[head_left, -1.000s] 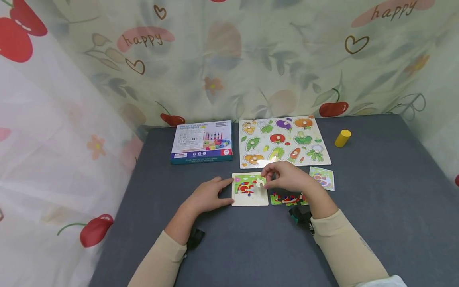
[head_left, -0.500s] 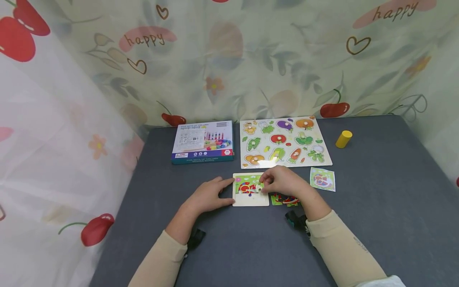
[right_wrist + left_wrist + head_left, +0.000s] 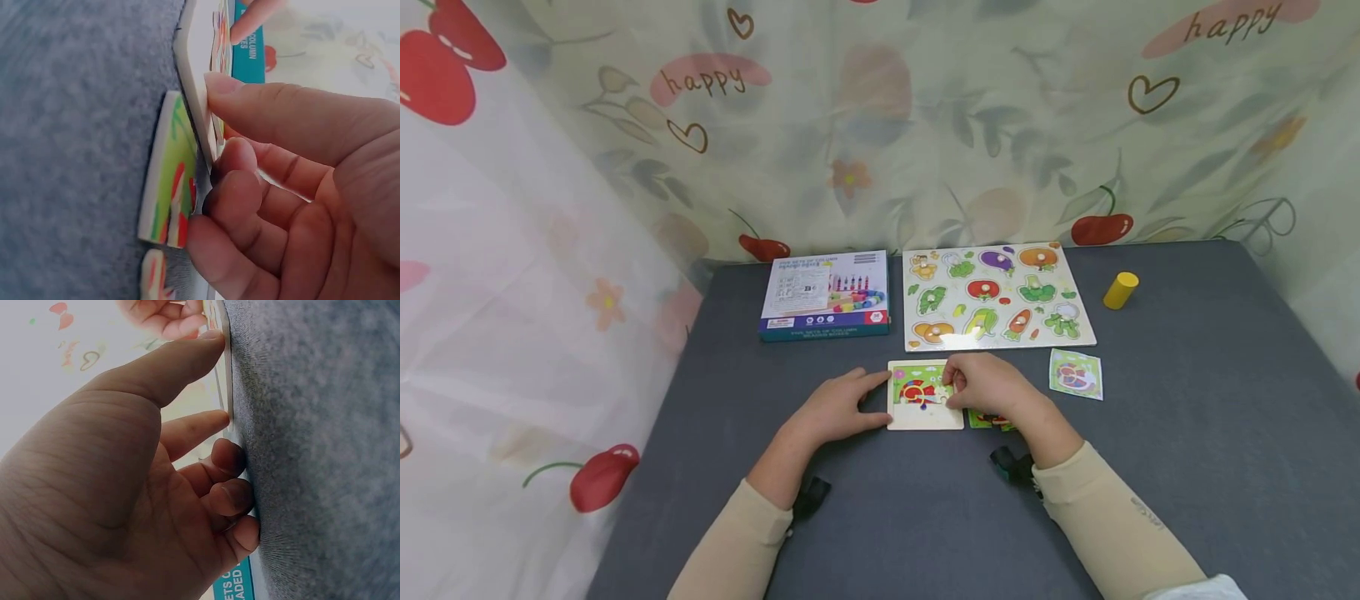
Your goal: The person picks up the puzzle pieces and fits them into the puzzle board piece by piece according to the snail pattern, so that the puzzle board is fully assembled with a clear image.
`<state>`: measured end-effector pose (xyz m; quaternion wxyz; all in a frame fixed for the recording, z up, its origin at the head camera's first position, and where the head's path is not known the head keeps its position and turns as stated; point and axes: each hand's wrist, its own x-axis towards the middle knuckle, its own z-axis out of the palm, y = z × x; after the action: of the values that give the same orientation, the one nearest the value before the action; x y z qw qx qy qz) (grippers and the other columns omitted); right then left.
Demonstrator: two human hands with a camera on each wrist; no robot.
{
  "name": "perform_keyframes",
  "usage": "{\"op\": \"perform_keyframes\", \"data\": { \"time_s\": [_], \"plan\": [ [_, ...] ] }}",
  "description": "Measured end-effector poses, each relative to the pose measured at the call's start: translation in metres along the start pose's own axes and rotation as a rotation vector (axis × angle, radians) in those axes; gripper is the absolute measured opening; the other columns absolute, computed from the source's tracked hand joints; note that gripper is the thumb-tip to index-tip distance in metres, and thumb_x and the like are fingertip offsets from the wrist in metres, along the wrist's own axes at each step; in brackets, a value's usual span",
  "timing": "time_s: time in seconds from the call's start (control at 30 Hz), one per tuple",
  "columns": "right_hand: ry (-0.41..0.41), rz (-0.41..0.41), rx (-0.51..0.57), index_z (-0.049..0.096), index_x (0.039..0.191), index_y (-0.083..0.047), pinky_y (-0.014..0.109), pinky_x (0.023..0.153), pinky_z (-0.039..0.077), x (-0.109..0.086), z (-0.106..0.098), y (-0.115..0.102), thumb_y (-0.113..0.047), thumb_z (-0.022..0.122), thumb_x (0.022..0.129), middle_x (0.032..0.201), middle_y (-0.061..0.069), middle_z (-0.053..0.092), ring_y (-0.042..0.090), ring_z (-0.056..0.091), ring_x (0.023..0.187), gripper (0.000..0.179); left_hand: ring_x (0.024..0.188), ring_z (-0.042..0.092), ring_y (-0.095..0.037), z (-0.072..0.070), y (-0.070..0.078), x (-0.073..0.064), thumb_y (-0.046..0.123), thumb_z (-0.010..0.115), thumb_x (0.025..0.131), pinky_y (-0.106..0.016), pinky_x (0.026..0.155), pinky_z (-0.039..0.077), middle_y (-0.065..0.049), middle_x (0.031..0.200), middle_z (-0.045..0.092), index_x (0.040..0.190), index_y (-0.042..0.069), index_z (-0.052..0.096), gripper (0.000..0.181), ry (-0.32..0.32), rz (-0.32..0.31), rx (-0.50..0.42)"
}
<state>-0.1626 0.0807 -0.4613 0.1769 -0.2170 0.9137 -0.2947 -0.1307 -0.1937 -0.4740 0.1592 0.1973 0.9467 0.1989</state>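
A small square puzzle board [image 3: 917, 419] with a pale wooden frame lies flat on the table, its upper part filled with a red and green picture. My left hand [image 3: 837, 407] touches the board's left edge with thumb and forefinger spread; in the left wrist view the other fingers of the left hand [image 3: 125, 494] bend loosely. At the board's right side my right hand [image 3: 992, 385] pinches a puzzle piece [image 3: 943, 398], mostly hidden by the fingertips. Loose puzzle pieces [image 3: 979, 419] lie right of the board, partly under the right hand. One green piece [image 3: 164, 181] shows in the right wrist view.
Behind the board stand a flat blue box [image 3: 823, 296] and a large vegetable puzzle board [image 3: 955, 308]. A small picture card [image 3: 1077, 375] lies to the right, with a yellow cylinder [image 3: 1121, 291] farther back. A patterned cloth [image 3: 880, 125] hangs behind the table.
My right hand has moved slightly left and down, bringing the piece from above the board down onto its right side. The left hand stays at the board's left edge.
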Motion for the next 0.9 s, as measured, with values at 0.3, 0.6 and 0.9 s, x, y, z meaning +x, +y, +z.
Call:
{"op": "perform_keyframes", "data": {
  "time_s": [0.3,0.6,0.9],
  "plan": [
    [0.032,0.057,-0.042,0.084,0.088,-0.019,0.035,0.068,0.049,0.0,-0.005,-0.006,-0.02,0.086,0.085,0.087,-0.007,0.073,0.011,0.059,0.07,0.004,0.08,0.051,-0.016,-0.003,0.0,0.001,0.052,0.075,0.09,-0.033,0.067,0.041,0.003,0.094,0.052,0.156,0.022,0.047,0.077,0.023,0.002,-0.004],
    [0.007,0.053,-0.165,0.081,0.115,-0.012,0.033,0.063,0.045,-0.022,-0.002,-0.023,-0.016,0.078,0.092,0.097,0.003,0.075,0.015,0.056,0.066,0.024,0.082,0.052,-0.016,-0.003,-0.003,0.003,0.052,0.075,0.09,-0.033,0.068,0.042,0.003,0.096,0.053,0.155,0.023,0.048,0.076,0.012,0.004,0.012],
    [0.075,0.036,-0.063,0.075,0.12,-0.007,0.035,0.063,0.042,-0.055,-0.008,-0.008,-0.012,0.083,0.086,0.074,0.0,0.053,0.017,0.05,0.068,0.035,0.079,0.051,-0.015,0.001,-0.001,-0.001,0.05,0.075,0.091,-0.033,0.068,0.042,0.003,0.097,0.053,0.155,0.021,0.048,0.076,0.008,0.011,0.005]
  ]
}}
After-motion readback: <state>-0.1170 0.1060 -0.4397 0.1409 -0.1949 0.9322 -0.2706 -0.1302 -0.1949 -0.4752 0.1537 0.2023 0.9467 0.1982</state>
